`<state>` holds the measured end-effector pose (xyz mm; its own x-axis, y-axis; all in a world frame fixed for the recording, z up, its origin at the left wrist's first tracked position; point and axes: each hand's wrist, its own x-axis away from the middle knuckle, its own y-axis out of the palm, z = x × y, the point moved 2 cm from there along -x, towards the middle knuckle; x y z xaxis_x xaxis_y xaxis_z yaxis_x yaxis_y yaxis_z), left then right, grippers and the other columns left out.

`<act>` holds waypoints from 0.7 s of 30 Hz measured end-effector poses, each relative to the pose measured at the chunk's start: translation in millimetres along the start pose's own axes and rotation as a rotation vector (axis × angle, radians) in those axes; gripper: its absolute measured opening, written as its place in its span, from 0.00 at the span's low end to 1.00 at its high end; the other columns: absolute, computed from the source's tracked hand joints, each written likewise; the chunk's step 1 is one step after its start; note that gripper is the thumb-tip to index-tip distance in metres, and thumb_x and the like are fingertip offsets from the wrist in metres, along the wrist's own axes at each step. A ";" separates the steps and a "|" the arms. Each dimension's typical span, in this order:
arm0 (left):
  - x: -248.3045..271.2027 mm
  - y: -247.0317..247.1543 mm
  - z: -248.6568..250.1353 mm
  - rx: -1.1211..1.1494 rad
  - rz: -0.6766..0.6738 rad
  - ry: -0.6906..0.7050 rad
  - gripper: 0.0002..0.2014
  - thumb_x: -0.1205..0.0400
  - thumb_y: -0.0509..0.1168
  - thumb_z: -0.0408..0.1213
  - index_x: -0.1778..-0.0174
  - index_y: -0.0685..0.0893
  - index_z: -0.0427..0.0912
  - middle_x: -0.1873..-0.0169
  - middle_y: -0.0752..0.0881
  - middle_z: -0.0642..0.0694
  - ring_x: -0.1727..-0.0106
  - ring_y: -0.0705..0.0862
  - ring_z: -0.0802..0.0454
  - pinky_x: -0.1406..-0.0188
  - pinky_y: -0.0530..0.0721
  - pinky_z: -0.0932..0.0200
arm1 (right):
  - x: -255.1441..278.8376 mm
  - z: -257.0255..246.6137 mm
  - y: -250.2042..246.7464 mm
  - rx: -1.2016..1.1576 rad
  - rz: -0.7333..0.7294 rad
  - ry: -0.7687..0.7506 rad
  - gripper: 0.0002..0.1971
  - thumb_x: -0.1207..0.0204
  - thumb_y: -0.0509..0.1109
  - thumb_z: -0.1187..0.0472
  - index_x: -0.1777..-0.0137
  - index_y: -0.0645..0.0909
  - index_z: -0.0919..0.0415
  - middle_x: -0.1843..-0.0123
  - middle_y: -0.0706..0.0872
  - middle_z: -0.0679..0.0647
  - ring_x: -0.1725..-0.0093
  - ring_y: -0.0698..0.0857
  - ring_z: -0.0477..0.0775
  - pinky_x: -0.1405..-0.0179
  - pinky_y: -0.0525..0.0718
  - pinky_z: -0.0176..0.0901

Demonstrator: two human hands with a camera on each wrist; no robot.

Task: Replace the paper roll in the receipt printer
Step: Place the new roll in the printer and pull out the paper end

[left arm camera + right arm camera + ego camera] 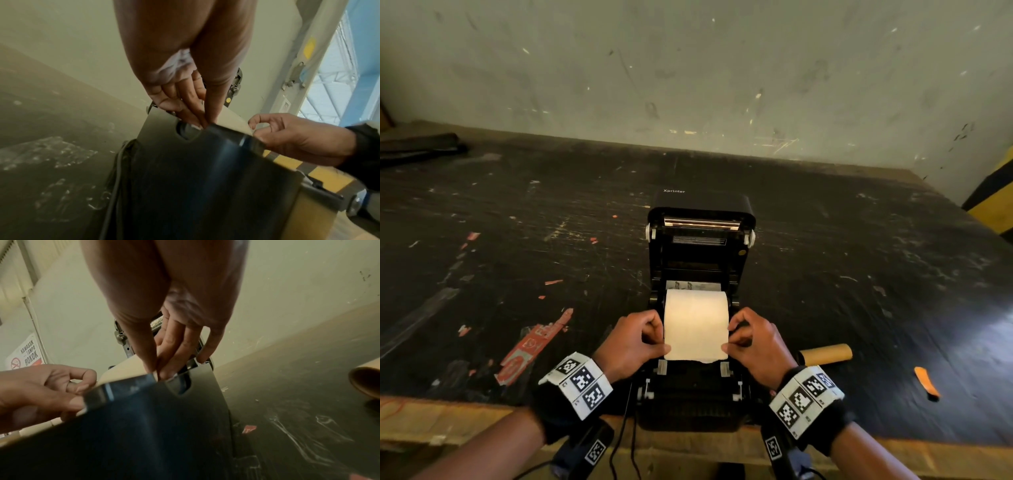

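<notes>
A black receipt printer (700, 219) stands at the table's near edge with its lid tilted up and back. A white paper roll (695, 306) lies in its bay, and a loose paper strip (695, 342) is drawn toward me over the front. My left hand (635, 342) pinches the strip's left edge, thumb against fingers. My right hand (753, 341) pinches the right edge. In the left wrist view the left hand (197, 116) pinches paper at the printer's front rim (226, 134); the right wrist view shows the right hand (162, 365) doing the same.
A brown cardboard core (825, 354) lies on the table right of the printer, with an orange scrap (927, 382) farther right. Torn red label bits (530, 346) are stuck to the scratched black tabletop (517, 222) on the left. Cables (625, 428) hang off the front edge. A wall (688, 68) stands behind.
</notes>
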<state>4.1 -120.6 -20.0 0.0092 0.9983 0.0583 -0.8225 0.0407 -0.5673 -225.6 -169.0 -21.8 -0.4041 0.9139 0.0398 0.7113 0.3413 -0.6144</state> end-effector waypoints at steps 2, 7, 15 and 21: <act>1.4 2.5 2.0 -0.010 0.007 0.029 0.09 0.31 0.76 0.31 0.64 0.80 0.42 0.65 0.88 0.47 0.61 0.87 0.59 0.59 0.84 0.63 | 0.6 0.1 1.4 0.027 -0.008 -0.010 0.15 0.30 0.76 0.63 0.51 0.73 0.50 0.62 0.90 0.49 0.57 0.87 0.40 0.50 0.85 0.41; 5.2 4.0 0.5 -0.002 0.070 0.035 0.08 0.29 0.75 0.34 0.65 0.80 0.42 0.66 0.87 0.48 0.62 0.86 0.59 0.64 0.83 0.67 | 4.9 0.1 4.2 0.067 -0.019 -0.051 0.14 0.29 0.75 0.62 0.52 0.73 0.51 0.63 0.90 0.49 0.58 0.87 0.38 0.53 0.81 0.34; 11.8 5.7 -1.0 0.039 0.034 0.047 0.11 0.29 0.74 0.33 0.56 0.79 0.44 0.62 0.88 0.48 0.56 0.86 0.59 0.61 0.81 0.75 | 8.9 -4.2 5.0 0.005 0.007 -0.115 0.20 0.27 0.73 0.63 0.41 0.71 0.47 0.62 0.90 0.49 0.55 0.86 0.37 0.56 0.77 0.23; 10.5 4.8 -1.1 0.120 0.087 -0.005 0.12 0.28 0.73 0.34 0.54 0.78 0.48 0.59 0.89 0.46 0.55 0.87 0.59 0.60 0.82 0.65 | 9.2 -2.1 8.6 0.041 -0.022 -0.132 0.19 0.27 0.72 0.65 0.43 0.71 0.45 0.65 0.88 0.49 0.60 0.87 0.38 0.58 0.81 0.30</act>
<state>0.8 -109.9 -23.0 -0.0681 0.9975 0.0176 -0.8823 -0.0520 -0.4679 -222.0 -157.2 -25.0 -0.4933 0.8685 -0.0485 0.6786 0.3493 -0.6461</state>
